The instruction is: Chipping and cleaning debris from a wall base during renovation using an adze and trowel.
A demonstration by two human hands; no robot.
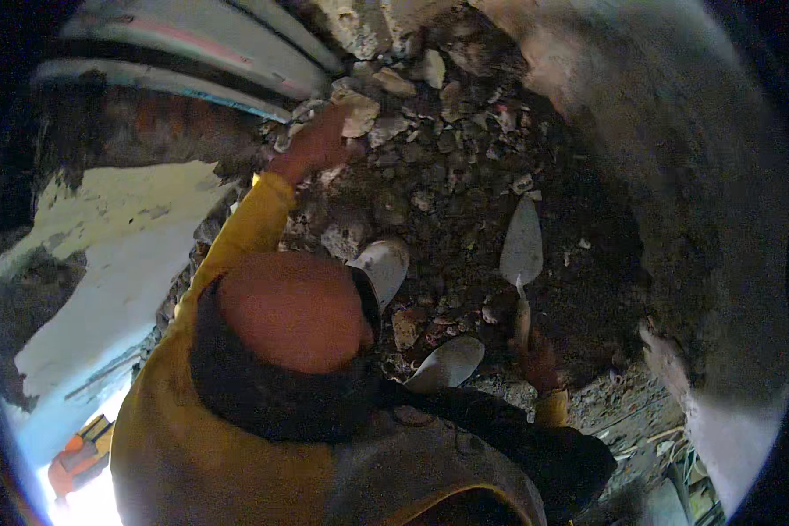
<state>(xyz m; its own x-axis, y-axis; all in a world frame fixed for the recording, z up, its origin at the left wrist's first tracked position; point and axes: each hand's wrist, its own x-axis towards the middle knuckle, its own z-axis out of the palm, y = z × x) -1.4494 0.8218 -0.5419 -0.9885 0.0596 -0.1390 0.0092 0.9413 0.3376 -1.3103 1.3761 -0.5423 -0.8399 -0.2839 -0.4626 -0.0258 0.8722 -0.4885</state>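
My left hand [314,147] reaches to the far left of the rubble, its fingers closed on a pale, rough stone [359,115]. The finger edges are dim and partly hidden. On the right, my right hand [540,361] is wrapped round the handle of a pointed trowel [523,241]. The trowel's grey, leaf-shaped blade lies close over dark soil and points away from me. Broken stones [451,145] and loose dirt spread between my hands.
Two pale shoes [384,270] stand amid the rubble. A large rough wall [675,175] curves along the right. Whitish boards or panels [202,44] lean in at the far left, above a peeling pale wall [114,254]. Orange and yellow clothing [81,458] shows at the lower left.
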